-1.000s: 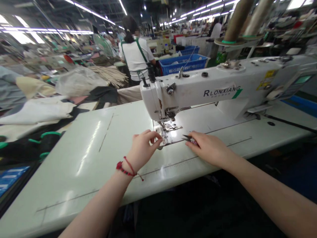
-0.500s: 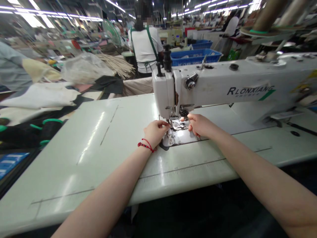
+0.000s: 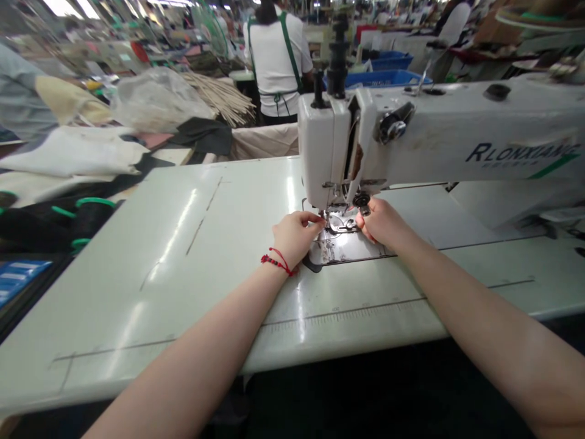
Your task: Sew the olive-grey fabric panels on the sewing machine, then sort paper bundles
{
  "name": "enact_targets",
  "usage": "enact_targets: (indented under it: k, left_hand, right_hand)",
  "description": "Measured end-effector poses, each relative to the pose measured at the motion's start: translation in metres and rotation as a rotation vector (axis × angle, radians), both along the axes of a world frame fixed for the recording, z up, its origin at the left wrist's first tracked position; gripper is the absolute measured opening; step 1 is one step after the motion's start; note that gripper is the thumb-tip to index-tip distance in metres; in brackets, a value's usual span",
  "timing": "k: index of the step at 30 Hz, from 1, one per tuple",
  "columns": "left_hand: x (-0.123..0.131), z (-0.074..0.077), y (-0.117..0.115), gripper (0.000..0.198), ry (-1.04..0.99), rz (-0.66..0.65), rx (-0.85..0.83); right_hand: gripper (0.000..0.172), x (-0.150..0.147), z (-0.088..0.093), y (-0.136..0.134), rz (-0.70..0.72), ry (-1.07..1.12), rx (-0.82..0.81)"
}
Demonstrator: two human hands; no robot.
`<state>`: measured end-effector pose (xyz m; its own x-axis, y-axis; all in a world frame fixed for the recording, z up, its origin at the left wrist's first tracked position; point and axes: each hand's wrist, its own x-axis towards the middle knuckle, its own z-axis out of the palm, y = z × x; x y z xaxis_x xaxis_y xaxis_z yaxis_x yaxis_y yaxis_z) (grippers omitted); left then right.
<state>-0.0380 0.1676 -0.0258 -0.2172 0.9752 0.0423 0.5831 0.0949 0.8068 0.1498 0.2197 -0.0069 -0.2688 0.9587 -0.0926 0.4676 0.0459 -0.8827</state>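
A white industrial sewing machine point(image 3: 425, 134) stands on a pale green table. My left hand point(image 3: 297, 236), with a red cord bracelet at its wrist, is at the left of the needle area. Its thumb and index finger are pinched together beside the presser foot point(image 3: 326, 219); whatever they hold is too small to make out. My right hand point(image 3: 381, 224) is on the other side, under the machine arm, by a small dark knob point(image 3: 362, 202). Its fingers are curled in toward the metal needle plate point(image 3: 340, 251), and their tips are partly hidden.
The green tabletop point(image 3: 237, 219) has ruler markings along its front edge. Dark thread cones point(image 3: 94, 219) with green rims stand at the left, below white fabric pieces point(image 3: 68, 155). Behind are a clear plastic bag point(image 3: 158, 100), a person in a white shirt point(image 3: 276, 58) and blue crates point(image 3: 384, 77).
The view has shifted, so the machine appears larger and further right. My right hand's fingers have drawn in closer together near the knob. My left hand keeps its pinch by the needle.
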Motion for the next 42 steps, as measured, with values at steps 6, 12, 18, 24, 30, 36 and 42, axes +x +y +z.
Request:
enact_targets:
  k: [6, 12, 18, 24, 30, 36, 42]
  left_hand:
    - [0.0004, 0.0007, 0.0001, 0.024, 0.044, 0.019, -0.009]
    - [0.0012, 0.002, -0.0008, 0.024, 0.033, 0.021, -0.004]
    - [0.0015, 0.0006, -0.0009, 0.022, 0.052, 0.035, 0.014]
    - [0.0028, 0.0018, -0.0009, 0.021, 0.064, 0.046, -0.005]
    - [0.0038, 0.0029, -0.0006, 0.02, 0.088, 0.048, -0.014]
    - [0.0034, 0.0027, -0.0006, 0.021, 0.09, 0.051, -0.016]
    - [0.0035, 0.0036, -0.0013, 0.019, 0.063, 0.046, -0.01]
  right_hand:
    - [0.019, 0.0011, -0.0017, 0.0002, 0.017, -0.031, 0.026]
    - [0.023, 0.0014, -0.0014, 0.0002, 0.025, -0.069, 0.043]
    - [0.024, 0.0023, -0.0064, 0.0022, 0.035, -0.119, 0.114]
    - [0.024, 0.0025, -0.0055, 0.0014, 0.041, -0.164, 0.178]
    - [0.02, 0.0002, -0.0018, -0.0013, 0.031, -0.204, 0.249]
    - [0.019, -0.0014, 0.0005, -0.0036, 0.042, -0.249, 0.289]
    - [0.02, -0.0009, 0.0, -0.0029, 0.048, -0.264, 0.303]
